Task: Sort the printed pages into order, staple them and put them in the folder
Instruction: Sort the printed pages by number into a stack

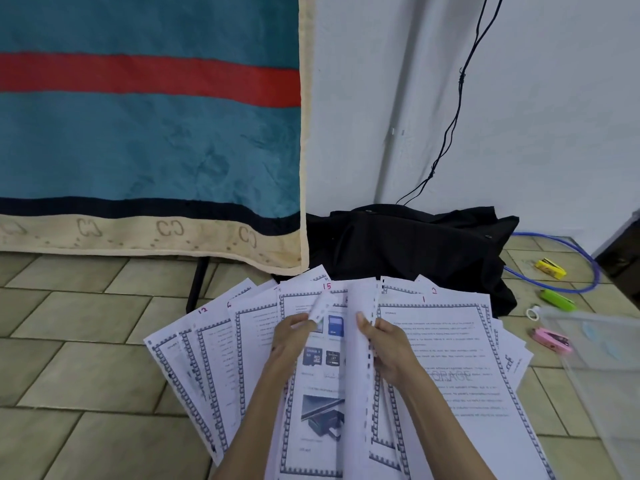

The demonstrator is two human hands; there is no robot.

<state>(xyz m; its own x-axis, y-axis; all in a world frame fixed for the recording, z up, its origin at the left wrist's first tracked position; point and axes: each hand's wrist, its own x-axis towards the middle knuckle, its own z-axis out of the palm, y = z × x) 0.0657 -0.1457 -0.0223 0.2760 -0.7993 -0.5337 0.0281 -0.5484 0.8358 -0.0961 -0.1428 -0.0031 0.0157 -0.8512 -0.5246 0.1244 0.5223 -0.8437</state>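
Note:
Printed pages (214,362) with blue borders and red handwritten numbers lie fanned out on the tiled floor. My left hand (289,344) pinches a small white object, blurred, above the page marked 15 (322,410). My right hand (388,351) grips the punched edge of a sheet (360,393) that stands lifted, its blank back towards me. To its right lies the page marked 1 (450,358). A clear plastic folder (602,362) lies at the right edge. A pink stapler (550,340) and a green stapler (557,299) sit on the floor beside it.
A black cloth bag (408,244) lies behind the pages against the white wall. A teal and red blanket (149,133) hangs at the left. A yellow object (550,267), a blue cable (585,268) and a small white ring (533,312) lie at the right.

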